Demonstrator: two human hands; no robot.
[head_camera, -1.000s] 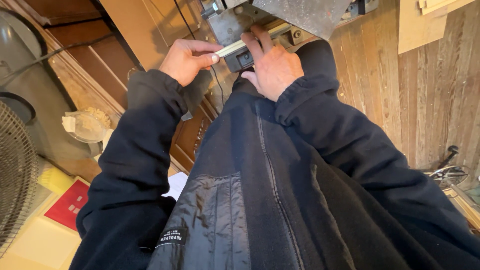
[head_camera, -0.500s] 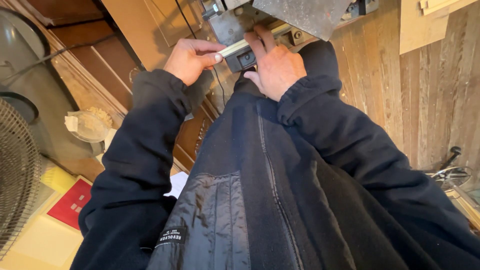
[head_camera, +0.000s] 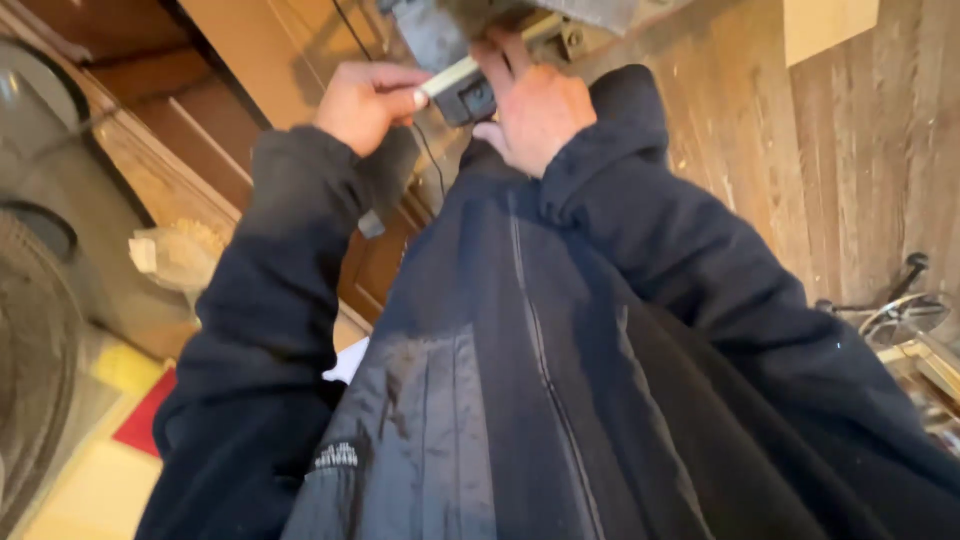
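At twelve o'clock, the left hand (head_camera: 365, 100) pinches the pale strip (head_camera: 455, 73) by its end; the right hand (head_camera: 535, 105), at three o'clock of it, presses fingers over the strip and dark block (head_camera: 468, 100).

There are two hands. The left hand (head_camera: 365, 100) and the right hand (head_camera: 535, 105) both hold one pale flat strip (head_camera: 450, 75). One small black block (head_camera: 468, 100) sits on that strip. One grey machine part (head_camera: 430, 30) is just above them. There are two dark sleeves, a left sleeve (head_camera: 270, 290) and a right sleeve (head_camera: 720, 290). One dark jacket (head_camera: 500, 400) has one zipper (head_camera: 545, 370) down the middle. One round fan (head_camera: 35, 380) is at the left edge. One red mat (head_camera: 145, 425) lies low on the left. One black cord (head_camera: 430, 160) hangs down by the left hand.
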